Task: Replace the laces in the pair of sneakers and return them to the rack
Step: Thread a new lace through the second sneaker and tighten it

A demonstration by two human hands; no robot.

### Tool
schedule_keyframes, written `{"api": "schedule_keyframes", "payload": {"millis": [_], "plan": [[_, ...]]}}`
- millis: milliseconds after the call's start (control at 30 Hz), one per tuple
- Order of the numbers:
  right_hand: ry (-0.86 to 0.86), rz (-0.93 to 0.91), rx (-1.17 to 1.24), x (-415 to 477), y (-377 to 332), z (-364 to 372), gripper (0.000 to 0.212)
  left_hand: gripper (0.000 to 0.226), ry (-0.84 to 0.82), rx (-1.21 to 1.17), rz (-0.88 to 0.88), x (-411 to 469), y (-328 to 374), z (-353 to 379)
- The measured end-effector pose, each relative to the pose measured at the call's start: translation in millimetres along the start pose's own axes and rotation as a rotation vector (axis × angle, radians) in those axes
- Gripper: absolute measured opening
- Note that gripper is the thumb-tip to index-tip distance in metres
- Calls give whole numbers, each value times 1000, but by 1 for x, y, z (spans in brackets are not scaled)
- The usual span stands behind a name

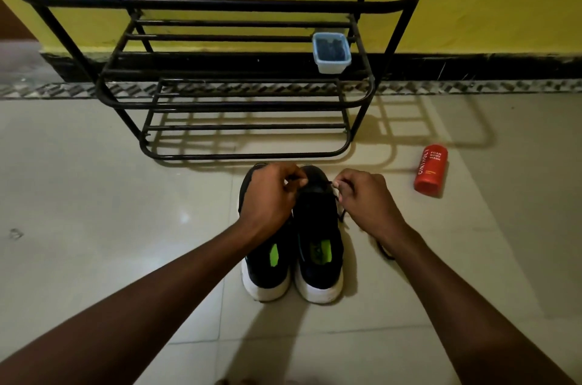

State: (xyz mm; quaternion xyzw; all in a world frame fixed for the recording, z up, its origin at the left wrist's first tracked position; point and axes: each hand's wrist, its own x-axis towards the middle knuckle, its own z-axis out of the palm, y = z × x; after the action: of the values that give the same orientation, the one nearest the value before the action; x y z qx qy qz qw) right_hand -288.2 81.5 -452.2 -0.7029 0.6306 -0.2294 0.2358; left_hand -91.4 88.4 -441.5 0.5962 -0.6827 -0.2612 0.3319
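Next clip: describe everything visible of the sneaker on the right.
The right sneaker is black with a thick white sole and a green mark on its insole. It stands upright on the tiled floor, heel toward the camera, toe toward the rack, close beside its twin. The left hand and right hand each pinch a dark lace over its front; the lace trails off its right side.

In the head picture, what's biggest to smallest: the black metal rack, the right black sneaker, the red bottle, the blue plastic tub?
1. black metal rack
2. right black sneaker
3. red bottle and blue plastic tub look alike; tub is farther, so unsure
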Motion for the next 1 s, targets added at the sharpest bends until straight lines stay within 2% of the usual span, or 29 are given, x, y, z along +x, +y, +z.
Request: {"api": "schedule_keyframes", "payload": {"millis": [67, 200, 333, 500, 633, 700, 833, 1000], "plan": [[-16, 0, -24, -3, -3, 3, 15, 8, 15, 40, 4, -6, -2, 2], [-134, -35, 161, -5, -10, 7, 46, 11, 45, -16, 4, -15, 6, 4], [-203, 7, 238, -3, -10, 8, 30, 17, 31, -144, -21, -17, 12, 5], [-69, 79, 282, -4, -13, 9, 15, 21, 0, -139, -96, -17, 8, 7], [75, 156, 206, 1, -4, 7, 20, 40, -206, -12, -259, -12, -2, 18], [67, 169, 180, 4, 1, 8, 21, 53, -273, 48, -297, -12, -4, 26], [38, 180, 196, 11, 6, 16, 15, 72, -271, 127, -319, -9, 0, 38], [36, 176, 177, 14, 8, 21, 11, 72, -274, 230, -325, -3, 8, 42]]}}
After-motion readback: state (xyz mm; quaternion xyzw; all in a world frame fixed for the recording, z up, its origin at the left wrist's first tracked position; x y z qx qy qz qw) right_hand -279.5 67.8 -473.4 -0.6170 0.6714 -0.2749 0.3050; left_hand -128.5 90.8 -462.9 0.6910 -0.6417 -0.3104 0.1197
